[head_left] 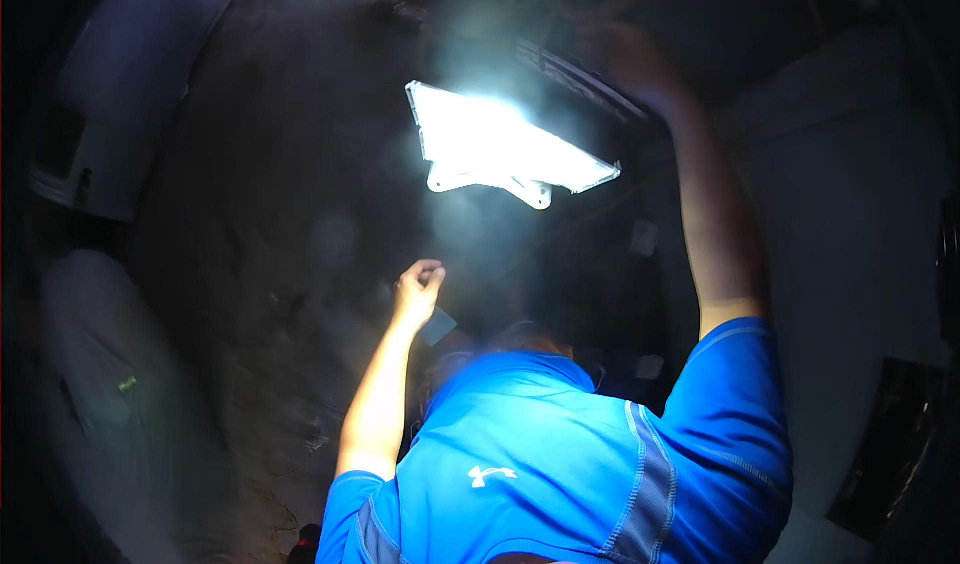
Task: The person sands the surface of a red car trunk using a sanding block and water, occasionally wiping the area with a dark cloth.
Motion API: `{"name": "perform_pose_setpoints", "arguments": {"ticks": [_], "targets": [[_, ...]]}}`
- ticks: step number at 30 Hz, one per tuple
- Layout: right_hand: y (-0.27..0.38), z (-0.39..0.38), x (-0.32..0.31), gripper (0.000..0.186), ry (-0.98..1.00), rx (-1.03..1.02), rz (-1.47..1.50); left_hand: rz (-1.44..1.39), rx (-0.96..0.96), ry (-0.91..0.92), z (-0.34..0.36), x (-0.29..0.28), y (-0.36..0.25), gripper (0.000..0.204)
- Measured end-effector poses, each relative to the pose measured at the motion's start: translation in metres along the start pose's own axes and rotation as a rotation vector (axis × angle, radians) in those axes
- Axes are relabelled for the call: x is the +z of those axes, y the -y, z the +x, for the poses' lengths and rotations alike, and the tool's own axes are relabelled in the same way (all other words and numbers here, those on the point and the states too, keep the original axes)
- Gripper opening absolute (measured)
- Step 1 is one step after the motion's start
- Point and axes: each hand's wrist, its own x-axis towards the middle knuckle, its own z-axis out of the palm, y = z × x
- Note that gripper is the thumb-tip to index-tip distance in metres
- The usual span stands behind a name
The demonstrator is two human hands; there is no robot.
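Neither my left hand nor my right hand is in view. Another person in a blue short-sleeved shirt [530, 444], seen from behind, fills the lower middle. That person's left hand [420, 289] is raised with curled fingers, below and left of a brightly lit rectangular lamp [510, 139] with a white bracket [535, 192]. What that hand holds, if anything, is too small to tell. The person's right hand [635, 64] reaches high, at or beside a dark rail-like piece [575, 79] behind the lamp; in the dim light I cannot tell whether it grips it.
A pale panel with a dark opening [120, 104] stands at the upper left, and a pale draped or rounded shape [110, 344] below it. At the right are a grey surface [820, 224] and a dark glossy rectangular piece [880, 444]. The surroundings are dim, with glare round the lamp.
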Motion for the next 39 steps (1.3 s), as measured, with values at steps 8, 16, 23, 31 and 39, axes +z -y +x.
{"name": "perform_pose_setpoints", "arguments": {"ticks": [8,16,23,31,39], "targets": [[-0.093,-0.221,0.184,0.032,-0.335,0.778,1.057,0.183,-0.258,0.071,-0.028,0.030,-0.014,0.034],[-0.091,-0.339,0.328,0.014,0.163,0.803,1.095,0.248,-0.279,-0.027,0.031,0.086,-0.029,0.057],[-0.115,-0.220,0.236,0.025,-0.007,0.547,1.154,0.306,-0.344,-0.268,0.087,0.119,-0.019,0.041],[-0.099,-0.020,0.148,0.032,-0.111,-0.288,0.629,0.051,-0.738,-0.286,0.085,0.142,-0.171,0.048],[-0.119,-0.024,0.131,0.018,-0.005,-0.341,0.533,0.188,-0.551,-0.296,0.083,0.124,-0.091,0.064]]}}
